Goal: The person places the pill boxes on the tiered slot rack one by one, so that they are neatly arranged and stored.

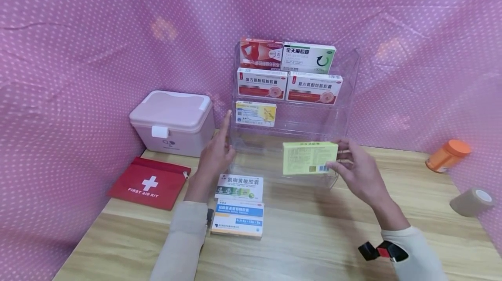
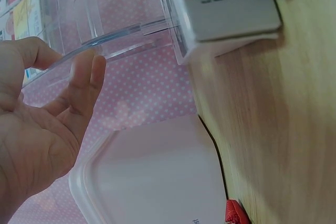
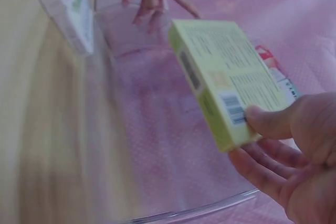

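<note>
My right hand (image 1: 358,170) grips a yellow-green medicine box (image 1: 310,159) by its right end, thumb on the printed face with the barcode. The box is held up in front of the lower part of a clear display rack (image 1: 290,120). At the rack's left side is my left hand (image 1: 215,154); in the left wrist view its thumb and fingers (image 2: 90,69) pinch the clear side edge. On the rack stand a red box (image 1: 260,53), a white-green box (image 1: 308,57), two white-red boxes (image 1: 262,84) and a white-yellow box (image 1: 256,114).
Two medicine boxes, a white-green one (image 1: 240,187) and a white-blue one (image 1: 237,218), lie before the rack. A pink lidded case (image 1: 172,122) and red first aid pouch (image 1: 150,183) are left. An orange bottle (image 1: 448,156) and tan roll (image 1: 470,202) lie right.
</note>
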The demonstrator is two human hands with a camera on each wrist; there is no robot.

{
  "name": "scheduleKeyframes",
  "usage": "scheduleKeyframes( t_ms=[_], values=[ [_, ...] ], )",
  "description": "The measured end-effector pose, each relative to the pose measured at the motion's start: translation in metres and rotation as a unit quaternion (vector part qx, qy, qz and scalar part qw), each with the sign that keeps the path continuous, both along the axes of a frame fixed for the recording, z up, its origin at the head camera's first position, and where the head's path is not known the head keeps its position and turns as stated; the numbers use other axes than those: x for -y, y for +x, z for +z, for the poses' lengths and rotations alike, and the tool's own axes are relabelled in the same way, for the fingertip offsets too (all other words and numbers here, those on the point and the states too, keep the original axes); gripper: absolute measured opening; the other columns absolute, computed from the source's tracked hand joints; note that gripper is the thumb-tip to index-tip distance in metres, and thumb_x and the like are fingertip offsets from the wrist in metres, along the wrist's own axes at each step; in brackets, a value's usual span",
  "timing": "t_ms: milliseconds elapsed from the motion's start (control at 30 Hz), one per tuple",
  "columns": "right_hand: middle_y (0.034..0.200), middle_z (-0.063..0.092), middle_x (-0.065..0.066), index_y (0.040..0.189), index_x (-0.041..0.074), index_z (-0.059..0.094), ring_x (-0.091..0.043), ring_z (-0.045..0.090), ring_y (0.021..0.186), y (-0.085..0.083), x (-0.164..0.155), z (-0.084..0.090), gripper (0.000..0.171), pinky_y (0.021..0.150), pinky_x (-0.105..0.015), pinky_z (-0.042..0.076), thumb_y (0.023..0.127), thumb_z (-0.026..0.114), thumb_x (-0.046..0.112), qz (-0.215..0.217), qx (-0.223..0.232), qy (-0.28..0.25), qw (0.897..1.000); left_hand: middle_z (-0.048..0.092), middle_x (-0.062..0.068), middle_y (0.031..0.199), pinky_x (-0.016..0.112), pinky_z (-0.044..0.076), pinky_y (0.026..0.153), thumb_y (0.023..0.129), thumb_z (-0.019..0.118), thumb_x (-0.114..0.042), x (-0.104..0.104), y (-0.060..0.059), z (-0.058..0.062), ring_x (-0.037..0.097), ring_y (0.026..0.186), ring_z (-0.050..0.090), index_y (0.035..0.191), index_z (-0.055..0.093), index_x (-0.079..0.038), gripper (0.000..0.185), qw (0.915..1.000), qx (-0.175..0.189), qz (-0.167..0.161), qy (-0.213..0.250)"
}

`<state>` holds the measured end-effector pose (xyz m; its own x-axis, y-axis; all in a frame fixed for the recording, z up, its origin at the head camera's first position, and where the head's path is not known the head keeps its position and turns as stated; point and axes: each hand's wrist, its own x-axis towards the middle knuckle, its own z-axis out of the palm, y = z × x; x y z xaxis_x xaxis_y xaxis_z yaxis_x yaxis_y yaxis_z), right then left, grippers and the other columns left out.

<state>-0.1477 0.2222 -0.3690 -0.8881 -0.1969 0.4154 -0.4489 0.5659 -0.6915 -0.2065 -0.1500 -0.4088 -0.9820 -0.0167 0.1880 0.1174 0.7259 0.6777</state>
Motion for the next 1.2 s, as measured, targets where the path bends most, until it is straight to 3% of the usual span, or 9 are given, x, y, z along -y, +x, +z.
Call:
scheduleKeyframes(
  t_ms=[133, 233, 300, 533, 733, 900, 933, 1000, 1200],
  values=[
    [0.119, 0.07, -0.029, 0.14, -0.008, 0.055, 0.006, 0.064, 0.101, -0.011, 0.002, 0.02, 0.06, 0.085, -0.004, 0.055, 0.086, 0.081, -0.012, -0.028, -0.046, -0.026, 0.998, 0.038, 0.006, 0.175, 0.057, 0.059, 0.1, 0.097, 0.07, -0.005, -0.001, 0.001, 0.0, 0.035, 0.123, 0.063, 0.159, -0.015, -0.068, 0.123, 1.0, 0.001, 0.003, 0.001],
    [0.12, 0.069, -0.028, 0.141, -0.008, 0.053, 0.012, 0.061, 0.101, -0.019, 0.005, 0.033, 0.061, 0.088, -0.002, 0.052, 0.086, 0.08, -0.013, -0.049, -0.074, -0.035, 0.995, 0.042, 0.008, 0.173, 0.057, 0.058, 0.099, 0.097, 0.07, -0.006, -0.001, 0.001, 0.0, 0.034, 0.12, 0.063, 0.16, -0.015, -0.067, 0.122, 1.0, 0.002, 0.004, -0.002],
    [0.121, 0.068, -0.026, 0.142, -0.006, 0.052, 0.005, 0.064, 0.103, -0.025, 0.007, 0.04, 0.061, 0.089, -0.002, 0.052, 0.088, 0.079, -0.012, -0.063, -0.088, -0.035, 0.993, 0.044, 0.008, 0.172, 0.055, 0.059, 0.097, 0.097, 0.07, -0.006, -0.001, 0.001, 0.0, 0.033, 0.117, 0.063, 0.16, -0.014, -0.067, 0.122, 1.0, 0.002, 0.004, -0.003],
    [0.122, 0.069, -0.032, 0.139, -0.01, 0.054, -0.046, 0.074, 0.106, -0.051, 0.014, 0.053, 0.058, 0.088, 0.0, 0.05, 0.086, 0.078, -0.016, -0.095, -0.139, -0.042, 0.985, 0.044, 0.008, 0.172, 0.051, 0.059, 0.092, 0.097, 0.071, -0.006, 0.0, 0.002, 0.0, 0.032, 0.11, 0.063, 0.16, -0.014, -0.066, 0.122, 1.0, -0.004, 0.002, -0.003],
    [0.12, 0.068, -0.032, 0.134, -0.01, 0.057, -0.047, 0.075, 0.104, -0.073, 0.018, 0.052, 0.052, 0.088, -0.005, 0.054, 0.086, 0.077, -0.016, -0.115, -0.186, -0.021, 0.976, 0.047, 0.009, 0.169, 0.053, 0.059, 0.093, 0.097, 0.071, -0.006, 0.0, 0.001, 0.0, 0.032, 0.11, 0.064, 0.161, -0.014, -0.066, 0.123, 1.0, -0.006, 0.001, -0.005],
    [0.117, 0.065, -0.031, 0.134, -0.009, 0.059, -0.045, 0.075, 0.103, -0.085, 0.02, 0.046, 0.052, 0.089, -0.028, 0.063, 0.086, 0.076, -0.018, -0.124, -0.214, 0.008, 0.969, 0.048, 0.009, 0.168, 0.054, 0.06, 0.094, 0.096, 0.071, -0.005, 0.0, 0.0, 0.0, 0.031, 0.111, 0.065, 0.161, -0.014, -0.067, 0.123, 0.9999, -0.011, 0.001, -0.002],
    [0.116, 0.065, -0.031, 0.134, -0.009, 0.059, -0.045, 0.075, 0.103, -0.087, 0.021, 0.045, 0.051, 0.089, -0.026, 0.063, 0.086, 0.076, -0.017, -0.125, -0.219, 0.013, 0.968, 0.048, 0.009, 0.168, 0.054, 0.06, 0.094, 0.096, 0.071, -0.005, 0.0, 0.0, 0.0, 0.031, 0.111, 0.065, 0.161, -0.014, -0.067, 0.123, 0.9999, -0.011, 0.001, -0.002],
    [0.116, 0.065, -0.031, 0.134, -0.009, 0.059, -0.045, 0.075, 0.103, -0.091, 0.022, 0.043, 0.051, 0.089, -0.034, 0.065, 0.086, 0.075, -0.018, -0.123, -0.225, 0.022, 0.966, 0.049, 0.009, 0.168, 0.054, 0.06, 0.094, 0.096, 0.071, -0.005, 0.0, 0.0, -0.001, 0.031, 0.111, 0.065, 0.16, -0.014, -0.067, 0.123, 0.9999, -0.012, 0.001, -0.003],
    [0.113, 0.068, -0.029, 0.133, -0.004, 0.061, -0.046, 0.075, 0.099, -0.097, 0.025, 0.04, 0.051, 0.086, -0.054, 0.065, 0.085, 0.076, -0.017, -0.123, -0.21, 0.066, 0.968, 0.046, 0.009, 0.17, 0.054, 0.06, 0.096, 0.097, 0.07, -0.005, 0.0, 0.0, -0.002, 0.031, 0.112, 0.064, 0.161, -0.013, -0.066, 0.122, 1.0, -0.01, -0.001, 0.0]
  ],
)
